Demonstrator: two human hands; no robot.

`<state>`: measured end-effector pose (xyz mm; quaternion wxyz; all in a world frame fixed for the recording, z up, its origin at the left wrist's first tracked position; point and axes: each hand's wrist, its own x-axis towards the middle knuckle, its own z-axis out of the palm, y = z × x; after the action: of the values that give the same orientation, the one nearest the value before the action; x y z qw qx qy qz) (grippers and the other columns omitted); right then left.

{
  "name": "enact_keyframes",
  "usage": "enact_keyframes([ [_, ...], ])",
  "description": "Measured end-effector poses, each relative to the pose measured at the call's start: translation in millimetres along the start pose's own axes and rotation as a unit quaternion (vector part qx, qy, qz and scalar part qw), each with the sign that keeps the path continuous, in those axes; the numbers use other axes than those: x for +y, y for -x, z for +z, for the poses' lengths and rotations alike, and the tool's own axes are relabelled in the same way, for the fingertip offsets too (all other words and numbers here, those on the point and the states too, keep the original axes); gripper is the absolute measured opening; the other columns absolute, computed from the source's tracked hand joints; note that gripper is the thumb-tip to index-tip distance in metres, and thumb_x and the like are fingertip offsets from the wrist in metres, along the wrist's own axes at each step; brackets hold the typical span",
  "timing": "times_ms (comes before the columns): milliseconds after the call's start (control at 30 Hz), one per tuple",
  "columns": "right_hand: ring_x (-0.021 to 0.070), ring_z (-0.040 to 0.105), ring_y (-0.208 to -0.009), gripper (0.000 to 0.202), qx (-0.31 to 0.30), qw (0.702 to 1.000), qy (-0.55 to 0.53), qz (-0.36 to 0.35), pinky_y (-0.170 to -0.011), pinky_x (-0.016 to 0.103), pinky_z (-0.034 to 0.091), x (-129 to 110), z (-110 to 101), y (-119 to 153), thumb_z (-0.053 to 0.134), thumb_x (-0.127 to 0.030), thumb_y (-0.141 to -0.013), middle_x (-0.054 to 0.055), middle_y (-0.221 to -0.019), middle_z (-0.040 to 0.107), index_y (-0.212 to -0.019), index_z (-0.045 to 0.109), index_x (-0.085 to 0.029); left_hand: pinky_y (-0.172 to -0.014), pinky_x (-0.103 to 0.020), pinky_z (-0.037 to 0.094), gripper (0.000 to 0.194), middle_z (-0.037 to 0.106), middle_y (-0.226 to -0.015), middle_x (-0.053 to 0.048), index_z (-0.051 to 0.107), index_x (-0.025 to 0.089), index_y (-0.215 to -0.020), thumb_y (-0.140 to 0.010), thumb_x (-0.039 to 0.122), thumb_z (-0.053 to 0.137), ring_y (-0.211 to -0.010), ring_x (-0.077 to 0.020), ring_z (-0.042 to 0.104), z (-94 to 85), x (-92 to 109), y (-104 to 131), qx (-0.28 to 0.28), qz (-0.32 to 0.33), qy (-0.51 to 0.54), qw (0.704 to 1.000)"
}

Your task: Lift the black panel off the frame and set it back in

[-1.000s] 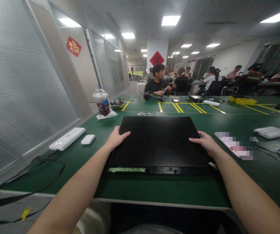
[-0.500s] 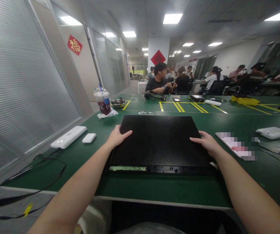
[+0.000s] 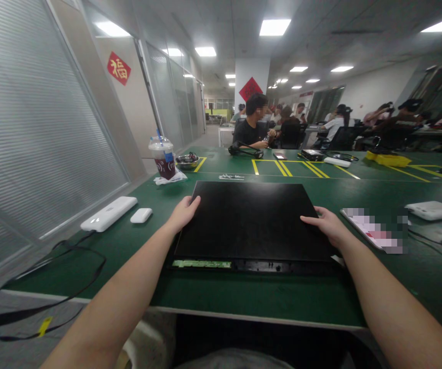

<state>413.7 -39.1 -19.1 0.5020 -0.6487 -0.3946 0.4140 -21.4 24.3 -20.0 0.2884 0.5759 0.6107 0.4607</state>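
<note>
A flat black display panel (image 3: 249, 220) lies in front of me on the green table (image 3: 221, 294), its screen side up. Along its near edge runs a dark strip with a green circuit board (image 3: 201, 264) on the left part. My left hand (image 3: 183, 212) grips the panel's left edge, thumb on top and fingers hidden at the side. Its right edge is held by my right hand (image 3: 326, 224), the thumb lying over the surface. A small pale tab (image 3: 337, 260) sticks out at the near right corner.
At left are a white power bank (image 3: 109, 214), a small white case (image 3: 141, 216), black straps and a drink cup (image 3: 162, 159). A metal bowl (image 3: 187, 161) stands behind. To the right lie a phone (image 3: 370, 229) and a white box (image 3: 432, 210). People sit beyond the table.
My left thumb has pulled back toward the panel's left edge. The panel and my right hand look nearly unmoved. A person across the table has shifted slightly.
</note>
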Motion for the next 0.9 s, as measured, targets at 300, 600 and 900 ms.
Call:
enact_keyframes([
  [300, 0.0247, 0.072, -0.075, 0.047, 0.021, 1.0, 0.01, -0.001, -0.064, 0.034, 0.06, 0.5, 0.5, -0.2, 0.085, -0.02, -0.061, 0.007, -0.085, 0.076, -0.104, 0.066, -0.02, -0.106, -0.04, 0.039, 0.046, 0.073, -0.12, -0.01, 0.074, 0.019, -0.1, -0.08, 0.057, 0.06, -0.122, -0.0316, 0.06, -3.7, -3.0, -5.4, 0.01, -0.021, 0.039, 0.999],
  [600, 0.0236, 0.071, -0.072, 0.049, 0.006, 1.0, 0.001, 0.0, -0.062, 0.033, 0.059, 4.1, -0.8, -3.8, 0.085, -0.019, -0.06, 0.006, -0.084, 0.075, -0.105, 0.065, -0.021, -0.087, -0.038, 0.052, 0.063, 0.075, -0.106, -0.013, 0.067, 0.015, -0.104, -0.059, 0.056, 0.083, -0.099, -0.0304, 0.07, -2.4, 3.9, 5.8, -0.028, -0.013, 0.002, 1.0],
  [900, 0.0236, 0.072, -0.074, 0.052, 0.008, 1.0, 0.011, 0.002, -0.063, 0.033, 0.059, 2.7, -0.1, -2.5, 0.085, -0.02, -0.061, 0.006, -0.085, 0.075, -0.108, 0.065, -0.022, -0.085, -0.039, 0.055, 0.064, 0.074, -0.106, -0.013, 0.062, 0.017, -0.105, -0.057, 0.052, 0.086, -0.098, -0.0304, 0.071, -4.2, 5.1, 6.9, -0.034, -0.023, -0.02, 0.999],
])
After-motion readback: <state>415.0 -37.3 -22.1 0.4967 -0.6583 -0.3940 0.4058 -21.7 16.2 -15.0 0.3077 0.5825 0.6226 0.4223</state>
